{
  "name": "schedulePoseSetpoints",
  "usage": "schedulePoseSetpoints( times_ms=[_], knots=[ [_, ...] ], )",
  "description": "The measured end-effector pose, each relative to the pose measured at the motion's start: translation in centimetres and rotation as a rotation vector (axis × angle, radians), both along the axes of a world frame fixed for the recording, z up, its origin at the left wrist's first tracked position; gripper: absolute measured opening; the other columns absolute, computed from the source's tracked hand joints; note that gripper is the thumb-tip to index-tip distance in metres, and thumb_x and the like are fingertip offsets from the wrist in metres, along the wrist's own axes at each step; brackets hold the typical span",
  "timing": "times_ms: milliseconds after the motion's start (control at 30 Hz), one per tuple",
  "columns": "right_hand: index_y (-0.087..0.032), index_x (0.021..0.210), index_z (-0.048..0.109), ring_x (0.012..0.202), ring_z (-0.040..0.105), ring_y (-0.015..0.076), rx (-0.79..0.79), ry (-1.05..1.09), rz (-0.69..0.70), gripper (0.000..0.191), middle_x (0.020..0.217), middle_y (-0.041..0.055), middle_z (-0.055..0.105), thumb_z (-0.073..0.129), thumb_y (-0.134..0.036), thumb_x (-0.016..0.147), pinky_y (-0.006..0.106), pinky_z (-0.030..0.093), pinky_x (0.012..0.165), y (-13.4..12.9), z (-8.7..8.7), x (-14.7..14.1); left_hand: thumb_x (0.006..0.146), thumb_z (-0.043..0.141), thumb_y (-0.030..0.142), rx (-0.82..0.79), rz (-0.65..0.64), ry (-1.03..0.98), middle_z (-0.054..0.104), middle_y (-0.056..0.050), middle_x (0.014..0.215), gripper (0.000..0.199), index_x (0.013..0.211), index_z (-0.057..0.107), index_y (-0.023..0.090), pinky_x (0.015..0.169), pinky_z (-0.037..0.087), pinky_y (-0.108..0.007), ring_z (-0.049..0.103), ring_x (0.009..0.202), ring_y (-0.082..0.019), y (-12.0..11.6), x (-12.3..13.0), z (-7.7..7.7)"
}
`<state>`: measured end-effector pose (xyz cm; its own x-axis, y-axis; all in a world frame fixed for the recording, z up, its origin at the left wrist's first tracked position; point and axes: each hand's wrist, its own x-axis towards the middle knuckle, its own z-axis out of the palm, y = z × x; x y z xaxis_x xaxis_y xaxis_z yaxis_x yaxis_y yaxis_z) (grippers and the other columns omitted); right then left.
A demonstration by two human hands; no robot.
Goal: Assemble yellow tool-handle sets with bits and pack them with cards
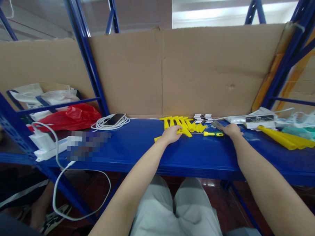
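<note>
My left hand is closed on a yellow T-shaped plastic piece, which sticks out to the right of the fingers. Behind it lies a row of similar yellow T-shaped pieces. My right hand rests low over the blue shelf, its fingers closed around the end of a flat grey piece; its exact kind is unclear. Between the hands lies a screwdriver with a yellow and green handle, its shaft toward my left hand. Small black-and-white packets are stacked against the cardboard.
Yellow cone-like pieces and a white box lie at the right of the blue shelf. A phone with a coiled white cable, a power strip and a red bag are left. Cardboard stands behind.
</note>
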<state>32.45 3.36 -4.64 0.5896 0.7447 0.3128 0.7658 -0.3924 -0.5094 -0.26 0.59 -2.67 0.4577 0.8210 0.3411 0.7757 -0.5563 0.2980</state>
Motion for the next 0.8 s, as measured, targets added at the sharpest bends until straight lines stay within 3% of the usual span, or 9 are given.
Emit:
schedulePoseSetpoints(
  times_ms=[100,300,533,667,800],
  knots=[
    [-0.017,0.087,0.07,0.106,0.058,0.0375,-0.041,0.073,-0.055,0.029,0.102,0.0201,0.066,0.062,-0.04,0.072,0.056,0.042,0.087,-0.6,1.0,-0.7,0.085,0.058,0.025,-0.005,0.006,0.003,0.063,-0.005,0.125,0.033,0.117,0.062,0.022,0.099,0.043,-0.031,0.057,0.116,-0.02,0.0,0.0,0.0],
    [-0.017,0.087,0.068,0.105,0.058,0.0343,0.085,0.11,-0.022,0.02,0.1,0.0172,0.067,0.056,-0.03,0.078,0.047,0.042,0.089,-1.9,3.1,-2.9,0.085,0.057,0.024,0.006,-0.006,0.003,0.063,-0.006,0.124,0.032,0.116,0.062,0.021,0.1,0.043,-0.032,0.057,0.115,-0.021,0.1,0.0,0.1],
    [-0.016,0.078,0.064,0.086,0.06,0.0228,0.366,0.082,0.328,0.015,0.089,0.0116,0.068,0.053,-0.025,0.078,0.032,0.045,0.079,-2.3,4.1,-7.4,0.085,0.057,0.022,-0.004,0.004,-0.022,0.062,-0.007,0.125,0.033,0.117,0.061,0.02,0.1,0.043,-0.035,0.056,0.116,-0.022,0.0,0.0,0.2],
    [-0.018,0.064,0.058,0.075,0.059,0.0182,0.318,0.161,0.565,0.01,0.074,0.0045,0.066,0.055,-0.021,0.073,0.028,0.044,0.072,-2.5,3.9,-10.6,0.085,0.057,0.022,0.006,0.013,-0.046,0.061,-0.007,0.127,0.035,0.119,0.059,0.02,0.1,0.043,-0.035,0.056,0.116,-0.022,0.0,0.0,0.2],
    [-0.018,0.058,0.056,0.067,0.055,0.0147,0.26,0.236,0.675,0.012,0.064,-0.0002,0.061,0.057,-0.019,0.07,0.026,0.042,0.069,-2.9,3.5,-12.8,0.085,0.056,0.022,0.026,0.032,-0.081,0.06,-0.007,0.128,0.037,0.122,0.058,0.019,0.101,0.042,-0.033,0.055,0.118,-0.02,0.0,0.0,0.2]
  ],
)
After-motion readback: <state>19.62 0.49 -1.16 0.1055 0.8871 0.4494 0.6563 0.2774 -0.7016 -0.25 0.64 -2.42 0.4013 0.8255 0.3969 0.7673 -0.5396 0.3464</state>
